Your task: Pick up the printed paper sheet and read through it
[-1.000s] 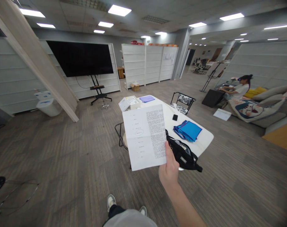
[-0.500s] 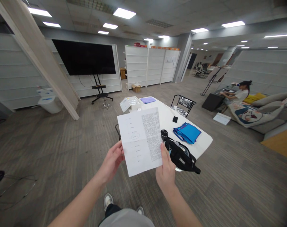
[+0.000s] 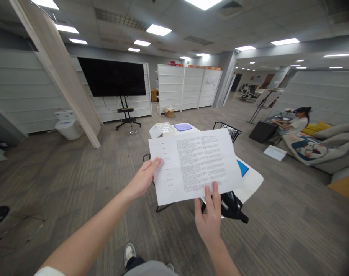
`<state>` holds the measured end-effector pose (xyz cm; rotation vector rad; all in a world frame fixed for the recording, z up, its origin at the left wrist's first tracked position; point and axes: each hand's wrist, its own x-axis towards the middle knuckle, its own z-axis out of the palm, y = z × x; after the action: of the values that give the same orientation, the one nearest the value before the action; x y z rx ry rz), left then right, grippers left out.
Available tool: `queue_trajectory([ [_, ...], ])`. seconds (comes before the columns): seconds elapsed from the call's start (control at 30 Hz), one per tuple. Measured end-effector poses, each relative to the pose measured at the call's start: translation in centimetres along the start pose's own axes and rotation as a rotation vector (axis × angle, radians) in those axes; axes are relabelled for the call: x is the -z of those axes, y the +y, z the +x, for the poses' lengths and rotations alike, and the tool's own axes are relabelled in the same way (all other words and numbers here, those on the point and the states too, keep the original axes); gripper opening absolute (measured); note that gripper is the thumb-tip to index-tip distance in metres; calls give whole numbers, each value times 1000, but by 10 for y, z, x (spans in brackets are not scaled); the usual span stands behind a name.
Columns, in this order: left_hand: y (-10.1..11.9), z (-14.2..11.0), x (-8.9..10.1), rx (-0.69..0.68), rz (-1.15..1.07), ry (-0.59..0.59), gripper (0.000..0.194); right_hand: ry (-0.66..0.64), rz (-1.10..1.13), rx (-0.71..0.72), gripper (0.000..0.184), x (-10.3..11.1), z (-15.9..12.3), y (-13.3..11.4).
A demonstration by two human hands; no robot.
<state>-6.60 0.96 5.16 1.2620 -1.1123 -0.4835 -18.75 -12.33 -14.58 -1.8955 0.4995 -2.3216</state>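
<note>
A printed sheet of paper is spread open in front of me, with a column of dense text in its middle. My left hand pinches its left edge. My right hand is under the lower edge, fingers up against the sheet, holding it. Behind the paper stands a white table. A black bag hangs over the table's near edge just past my right hand. A blue cloth shows at the paper's right edge.
A white box and a purple folder lie at the table's far end, a patterned chair beside it. A big screen on a stand and white shelves are behind. A person sits by a sofa at right.
The paper, folded narrow and held by my right hand alone, has been unfolded to full width. My left hand came up and took its left edge; my right hand slid to the bottom edge.
</note>
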Motion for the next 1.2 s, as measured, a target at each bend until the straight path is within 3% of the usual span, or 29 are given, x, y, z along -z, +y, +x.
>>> queue_trajectory([
  [0.23, 11, 3, -2, -25, -2, -26, 53, 85, -52, 90, 80, 0, -10, 3],
  [0.57, 27, 3, -7, -76, 21, -99, 54, 84, -72, 100, 79, -2, -10, 1],
  [1.07, 21, -7, -14, -34, 29, -137, 60, 54, -104, 135, 89, 0, 2, 1],
  [1.2, 18, -11, -14, -5, 33, -147, 61, -3, -48, 59, 87, -2, 6, -1],
])
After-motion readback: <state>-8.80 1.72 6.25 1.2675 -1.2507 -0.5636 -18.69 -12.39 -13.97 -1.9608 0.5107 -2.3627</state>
